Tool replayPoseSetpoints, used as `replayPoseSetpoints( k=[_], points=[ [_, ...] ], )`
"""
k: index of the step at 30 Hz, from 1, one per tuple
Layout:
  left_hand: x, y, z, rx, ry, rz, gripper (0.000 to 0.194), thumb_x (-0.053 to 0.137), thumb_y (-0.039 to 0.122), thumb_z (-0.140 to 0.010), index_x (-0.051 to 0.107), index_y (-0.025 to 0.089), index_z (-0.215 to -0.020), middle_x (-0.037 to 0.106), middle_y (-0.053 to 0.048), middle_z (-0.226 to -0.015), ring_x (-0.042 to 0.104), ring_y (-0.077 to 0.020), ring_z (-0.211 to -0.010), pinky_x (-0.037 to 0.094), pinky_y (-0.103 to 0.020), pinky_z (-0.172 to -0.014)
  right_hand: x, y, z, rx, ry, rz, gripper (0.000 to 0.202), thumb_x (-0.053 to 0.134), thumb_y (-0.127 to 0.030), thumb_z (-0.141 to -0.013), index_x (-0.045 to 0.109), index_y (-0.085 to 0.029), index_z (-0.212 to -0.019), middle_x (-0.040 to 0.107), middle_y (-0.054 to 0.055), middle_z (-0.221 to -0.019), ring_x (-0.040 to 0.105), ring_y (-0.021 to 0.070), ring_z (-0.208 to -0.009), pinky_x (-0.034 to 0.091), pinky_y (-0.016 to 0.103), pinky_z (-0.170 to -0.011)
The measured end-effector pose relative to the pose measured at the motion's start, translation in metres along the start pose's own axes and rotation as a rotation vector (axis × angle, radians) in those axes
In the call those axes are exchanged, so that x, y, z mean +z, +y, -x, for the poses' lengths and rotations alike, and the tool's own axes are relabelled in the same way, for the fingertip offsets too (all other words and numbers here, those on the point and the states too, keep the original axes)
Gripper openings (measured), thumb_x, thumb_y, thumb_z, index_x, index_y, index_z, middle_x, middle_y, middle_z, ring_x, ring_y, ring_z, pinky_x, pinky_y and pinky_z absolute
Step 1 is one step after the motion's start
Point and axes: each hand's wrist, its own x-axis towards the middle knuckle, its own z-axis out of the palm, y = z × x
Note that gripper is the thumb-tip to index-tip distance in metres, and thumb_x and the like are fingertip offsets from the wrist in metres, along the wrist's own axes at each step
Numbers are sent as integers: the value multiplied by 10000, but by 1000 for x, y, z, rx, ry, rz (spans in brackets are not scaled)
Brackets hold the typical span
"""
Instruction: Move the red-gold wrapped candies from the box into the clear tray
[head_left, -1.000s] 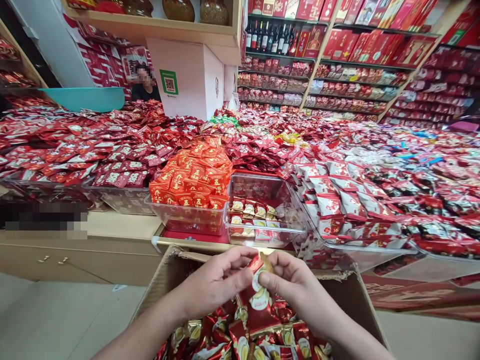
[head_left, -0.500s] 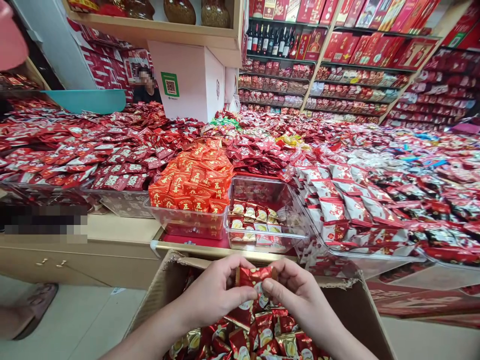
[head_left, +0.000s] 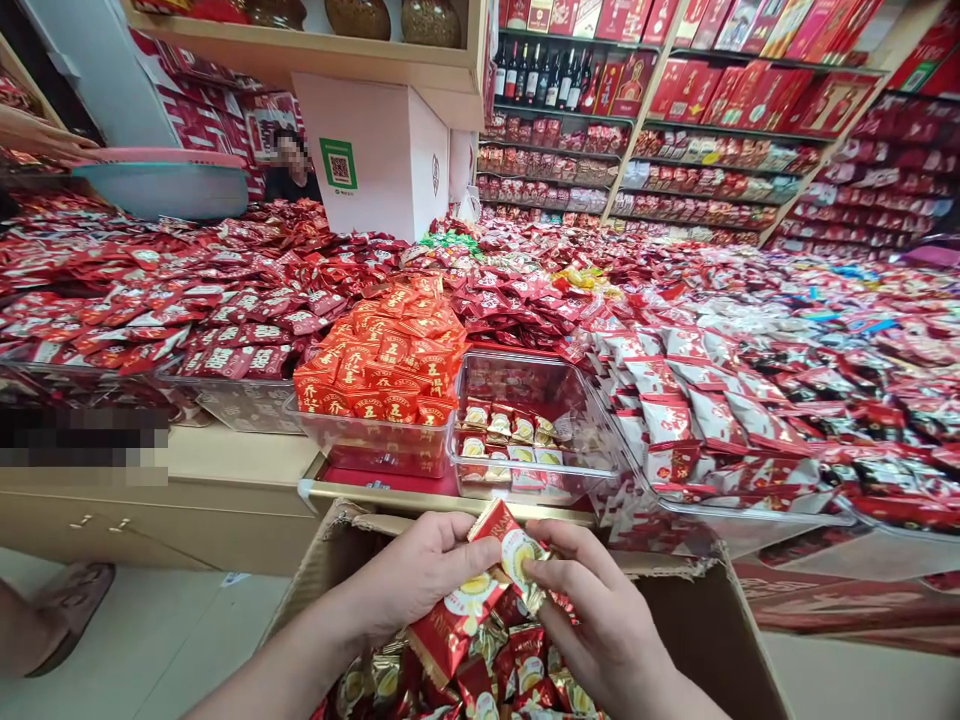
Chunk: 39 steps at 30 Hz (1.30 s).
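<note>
Above an open cardboard box (head_left: pixel 701 625), both of my hands are closed around small red-and-gold wrapped candies. My left hand (head_left: pixel 424 575) pinches them from the left, thumb on top. One red candy packet (head_left: pixel 454 625) slants down below that thumb. From the right, my right hand (head_left: pixel 604 610) grips a second candy packet (head_left: pixel 514 545), its thumb over the pale oval on the wrapper. Many similar candies (head_left: pixel 529 665) lie loose in the box underneath. Just beyond it stands a clear plastic bin (head_left: pixel 517 378) with rows of like candies (head_left: pixel 499 425) at the bottom.
An orange-red packet pile (head_left: pixel 390 350) fills the bin to the left. White-and-red packets (head_left: pixel 675 400) fill bins on the right. A co-worker's hand (head_left: pixel 37 135) is by a blue basin (head_left: pixel 165 185) at far left. A sandaled foot (head_left: pixel 75 610) shows below.
The candies between my hands have turned and tilted, showing more of their fronts. My right hand has shifted slightly down. At the far left, a pink basin has come down onto the blue one.
</note>
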Motion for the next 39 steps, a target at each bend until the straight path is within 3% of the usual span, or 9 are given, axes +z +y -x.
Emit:
replayPoseSetpoints(
  k=[3, 5, 9, 13, 17, 24, 28, 32, 39],
  points=[
    [0, 1, -1, 38, 22, -39, 253, 604, 368, -744, 613, 127, -820, 612, 4, -684, 505, -75, -556, 367, -179, -535, -4, -7, -4, 189, -79, -267, 321, 520, -106, -746, 487, -226, -1041, 361, 118, -1271, 384, 231, -1173, 407, 345, -908],
    [-1, 1, -1, 52, 10, -70, 271, 605, 368, -741, 614, 132, -874, 624, -6, -734, 518, -96, -605, 382, -200, -567, -4, -11, -7, 371, -87, -466, 343, 549, -192, -761, 462, -249, -1088, 377, 113, -1268, 451, 229, -1104, 444, 338, -850],
    [-2, 1, 0, 20, 31, -249, 283, 600, 380, -730, 622, 123, -846, 609, -2, -715, 500, -115, -620, 378, -216, -567, 2, -9, -8, 598, -99, -577, 99, 513, -286, -801, 514, -207, -861, 568, 52, -864, 538, 150, -734, 459, 273, -649],
    [-4, 2, 2, 4, 7, -411, 305, 588, 401, -726, 636, 123, -841, 593, 6, -678, 483, -114, -595, 363, -216, -550, 2, -5, -6, 668, -168, -519, 164, 554, -312, -766, 474, -188, -695, 523, 1, -664, 469, 119, -612, 407, 246, -567],
    [-9, 3, 1, 34, 34, -390, 335, 583, 407, -727, 619, 128, -910, 617, -24, -769, 514, -143, -683, 386, -242, -628, -14, -5, -18, 630, -104, -412, 153, 570, -300, -747, 495, -184, -680, 535, -2, -647, 465, 113, -583, 381, 243, -539],
    [-16, -5, -4, 22, 104, -536, 339, 529, 425, -764, 562, 143, -950, 528, 5, -719, 436, -113, -622, 337, -221, -573, -39, 12, -97, 655, 120, -409, 161, 615, -286, -695, 496, -179, -684, 525, -33, -600, 457, 82, -525, 372, 217, -490],
    [-17, -7, -2, 12, 87, -567, 357, 512, 439, -766, 553, 153, -977, 431, 38, -665, 366, -101, -578, 298, -216, -534, -21, 38, -136, 910, 97, -498, 133, 613, -137, -674, 482, -163, -666, 505, -55, -555, 435, 49, -473, 365, 184, -457],
    [-15, -4, 1, 13, 89, -576, 330, 503, 409, -766, 557, 157, -972, 402, 44, -666, 357, -103, -584, 288, -213, -534, 4, 58, -154, 1127, -17, -507, 194, 578, -18, -670, 451, -156, -618, 462, -73, -481, 439, 44, -415, 392, 184, -429],
    [-15, -6, 2, -6, 122, -642, 313, 526, 396, -735, 585, 187, -960, 460, 37, -685, 372, -105, -575, 280, -211, -515, 16, 77, -155, 1311, -231, -356, 98, 505, -192, -827, 535, -115, -774, 501, -59, -604, 438, 30, -433, 395, 157, -396]
  ],
)
